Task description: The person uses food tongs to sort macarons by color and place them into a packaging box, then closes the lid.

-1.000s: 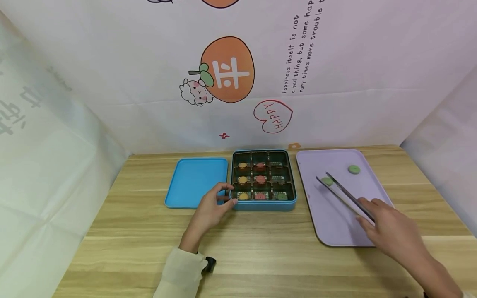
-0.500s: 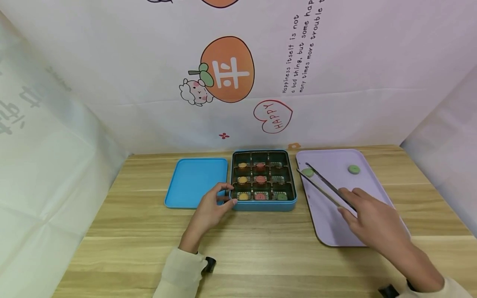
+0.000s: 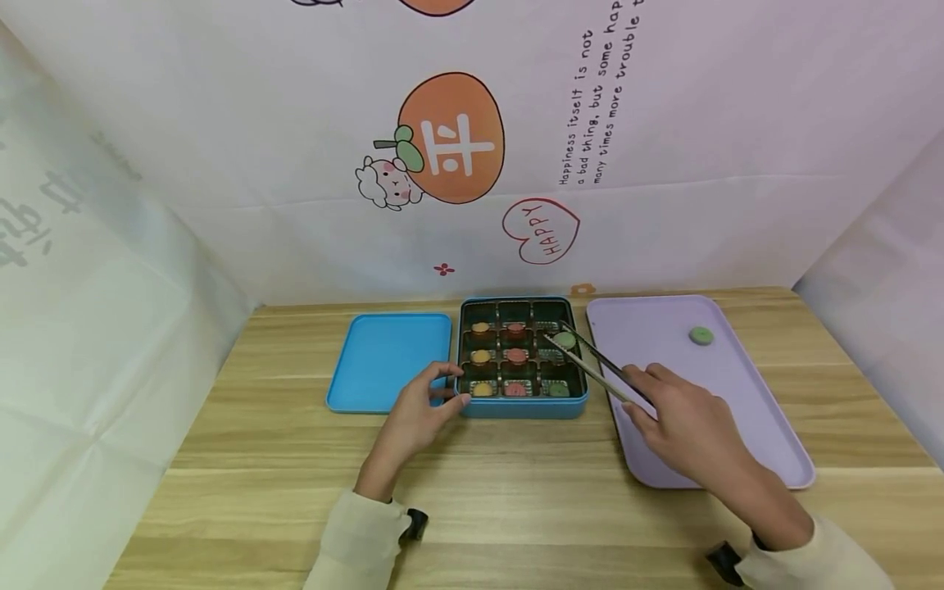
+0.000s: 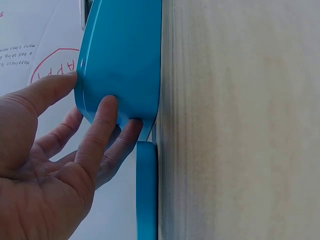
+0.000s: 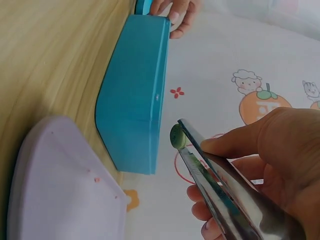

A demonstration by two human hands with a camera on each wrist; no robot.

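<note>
Several round cookies in yellow, red and green sit in the divided insert of a blue tin box (image 3: 524,407) in the head view. My left hand (image 3: 422,418) holds the box's near left corner, its thumb and fingers spread around that corner in the left wrist view. With my right hand (image 3: 689,422) I grip metal tongs (image 5: 220,180). A green cookie (image 5: 177,136) is pinched between the tong tips; in the right wrist view it is above the box rim. From the head it overlaps the right column of compartments, where a green cookie (image 3: 558,389) lies in the nearest one.
To the right lies a lilac tray (image 3: 737,418) with one green cookie (image 3: 701,335) on it. A flat blue lid (image 3: 391,360) rests left of the box. Behind the wooden table (image 3: 516,508) hangs a printed white cloth (image 3: 295,164).
My right hand has carried the tongs and a green cookie leftward from the tray to over the box's right column. The left hand has stayed at the box corner.
</note>
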